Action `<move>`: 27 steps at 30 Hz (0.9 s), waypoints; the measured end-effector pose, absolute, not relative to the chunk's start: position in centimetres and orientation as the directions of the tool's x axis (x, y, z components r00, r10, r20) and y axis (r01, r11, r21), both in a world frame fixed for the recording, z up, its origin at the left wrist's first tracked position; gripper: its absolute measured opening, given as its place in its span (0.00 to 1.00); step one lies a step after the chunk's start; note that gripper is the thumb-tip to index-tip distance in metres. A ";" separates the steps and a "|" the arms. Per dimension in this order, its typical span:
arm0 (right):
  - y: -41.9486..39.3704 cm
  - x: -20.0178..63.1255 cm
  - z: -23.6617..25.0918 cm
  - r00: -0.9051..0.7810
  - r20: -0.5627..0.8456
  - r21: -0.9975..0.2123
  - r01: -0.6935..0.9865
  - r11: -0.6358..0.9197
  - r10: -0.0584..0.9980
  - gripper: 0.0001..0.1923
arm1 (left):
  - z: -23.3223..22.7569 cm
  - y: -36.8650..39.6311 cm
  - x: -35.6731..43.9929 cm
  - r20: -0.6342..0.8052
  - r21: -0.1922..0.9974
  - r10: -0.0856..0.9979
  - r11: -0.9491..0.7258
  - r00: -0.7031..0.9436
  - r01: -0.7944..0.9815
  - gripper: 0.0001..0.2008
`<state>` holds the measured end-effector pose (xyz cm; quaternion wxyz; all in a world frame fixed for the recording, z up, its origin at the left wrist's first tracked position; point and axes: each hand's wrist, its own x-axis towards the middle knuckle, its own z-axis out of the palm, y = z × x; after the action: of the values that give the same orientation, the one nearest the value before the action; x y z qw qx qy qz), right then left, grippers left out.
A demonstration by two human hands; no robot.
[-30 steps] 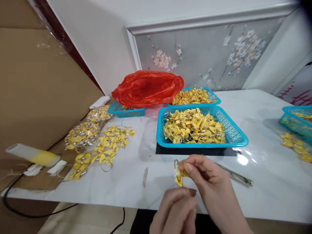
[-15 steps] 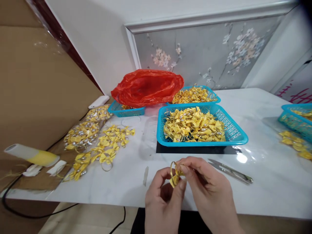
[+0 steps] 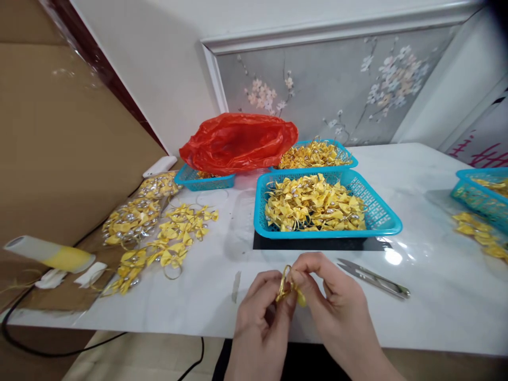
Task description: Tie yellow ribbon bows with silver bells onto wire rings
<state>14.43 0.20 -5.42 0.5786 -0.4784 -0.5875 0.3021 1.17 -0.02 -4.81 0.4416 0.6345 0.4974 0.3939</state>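
My left hand (image 3: 260, 317) and my right hand (image 3: 337, 307) meet over the near edge of the white table (image 3: 436, 296). Together they pinch a small yellow bow with a gold loop (image 3: 289, 288), held between the fingertips of both. Directly behind it stands a blue basket (image 3: 379, 217) heaped with yellow bows. A pair of small metal snips (image 3: 375, 279) lies on the table just right of my right hand.
A red plastic bag (image 3: 238, 140) covers a second blue basket (image 3: 198, 181); a third basket (image 3: 345, 154) sits behind. Loose yellow bows (image 3: 170, 243) and a bagged lot (image 3: 135, 217) lie left, beside a glue gun (image 3: 50, 254). Another basket (image 3: 482, 193) stands at far right.
My left hand rose from below the table edge and joined my right hand on the bow. The bow and loop turned between the fingers and sank slightly.
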 end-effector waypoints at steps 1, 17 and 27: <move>0.2 14.5 -5.4 0.126 0.373 -0.917 0.199 0.345 0.919 0.09 | -4.8 0.1 1.1 0.062 0.948 0.979 -0.118 0.194 0.294 0.11; 3.0 18.6 -3.2 0.312 0.316 -0.921 -0.127 0.369 0.896 0.04 | -6.0 -0.4 0.4 0.179 0.819 0.936 -0.313 0.304 0.481 0.09; 3.8 19.4 -1.6 0.346 0.305 -0.897 -0.209 0.390 0.887 0.03 | -5.9 -0.3 0.2 0.199 0.844 0.940 -0.308 0.277 0.438 0.09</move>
<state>19.38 3.79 -1.55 0.7168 -0.3988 -0.4256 0.3822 0.25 -0.27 -5.87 0.3433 0.7216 0.4775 0.3653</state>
